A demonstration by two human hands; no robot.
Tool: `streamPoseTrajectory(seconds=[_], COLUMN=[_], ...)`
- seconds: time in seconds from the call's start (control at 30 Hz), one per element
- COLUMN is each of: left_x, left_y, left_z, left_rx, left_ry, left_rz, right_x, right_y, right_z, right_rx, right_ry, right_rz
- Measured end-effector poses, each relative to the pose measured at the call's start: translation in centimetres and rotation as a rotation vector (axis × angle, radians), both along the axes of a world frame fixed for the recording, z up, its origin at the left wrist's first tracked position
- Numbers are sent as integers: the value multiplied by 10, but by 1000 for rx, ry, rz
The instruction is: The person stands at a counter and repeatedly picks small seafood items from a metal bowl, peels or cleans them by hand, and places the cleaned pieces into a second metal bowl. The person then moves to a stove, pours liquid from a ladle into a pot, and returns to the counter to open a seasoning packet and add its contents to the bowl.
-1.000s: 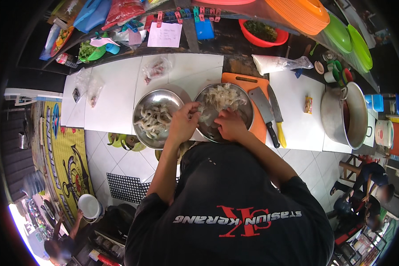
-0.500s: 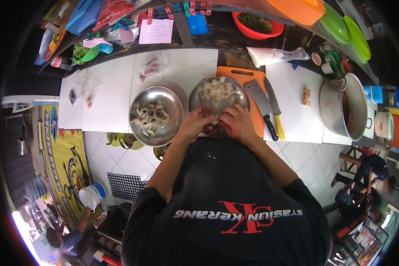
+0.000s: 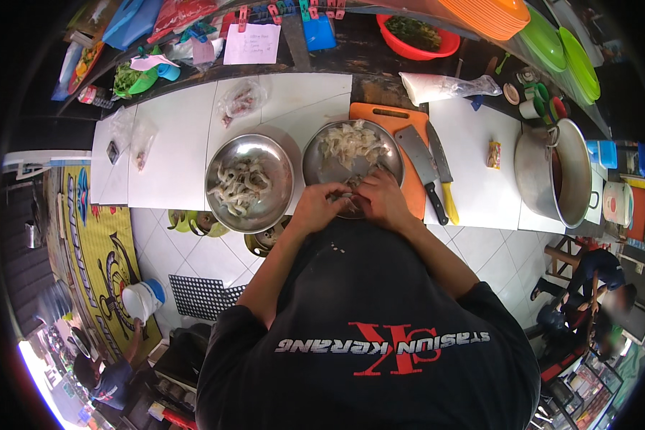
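Observation:
My left hand [image 3: 322, 204] and my right hand [image 3: 381, 197] meet at the near edge of a steel bowl [image 3: 315, 161], fingers pinched around a small greyish piece [image 3: 352, 192] that looks like a shrimp, partly hidden. At the far side of that bowl lies a pile of pale translucent shreds, like peelings [image 3: 352, 143]. Left of it, a second steel bowl [image 3: 285, 161] holds several grey shrimp [image 3: 242, 186]. An orange cutting board [image 3: 401, 113] sits under the right side, with a cleaver [image 3: 417, 159] and a yellow-handled knife [image 3: 443, 165] on it.
A large metal pot [image 3: 534, 172] stands right on the tiled counter [image 3: 172, 143]. Plastic bags [image 3: 240, 100] lie behind. A shelf edge holds a red bowl [image 3: 412, 50] and plates. Co-workers [image 3: 598, 279] [image 3: 104, 380] are at the lower right and lower left.
Both hands have drawn together toward the near edge of the right bowl, lower in the picture. At lower left, a co-worker's white bucket has tilted and shifted slightly.

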State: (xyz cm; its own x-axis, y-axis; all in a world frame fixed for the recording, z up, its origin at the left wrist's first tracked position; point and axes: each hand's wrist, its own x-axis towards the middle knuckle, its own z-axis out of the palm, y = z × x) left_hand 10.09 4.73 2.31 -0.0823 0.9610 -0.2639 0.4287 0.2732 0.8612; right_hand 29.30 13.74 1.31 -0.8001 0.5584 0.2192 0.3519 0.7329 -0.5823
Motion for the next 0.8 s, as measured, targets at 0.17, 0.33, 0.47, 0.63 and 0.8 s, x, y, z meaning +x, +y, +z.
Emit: streamPoseTrajectory(seconds=[0.17, 0.33, 0.47, 0.63, 0.8], left_x=[-6, -17, -27, -29, -22], left_y=[-2, -6, -6, -5, -3], left_z=[-10, -22, -19, -5, -16], left_rx=[-132, -83, -92, -66, -32], left_ry=[-197, -352, -424, -402, -643], left_rz=[91, 212, 194, 161, 228], right_x=[-4, -7, -25, -33, -26], right_y=[3, 21, 43, 34, 13], right_z=[7, 3, -8, 20, 24], right_rx=[-159, -136, 88, 75, -356], right_ry=[-8, 69, 77, -3, 100], right_rz=[11, -63, -275, -212, -9])
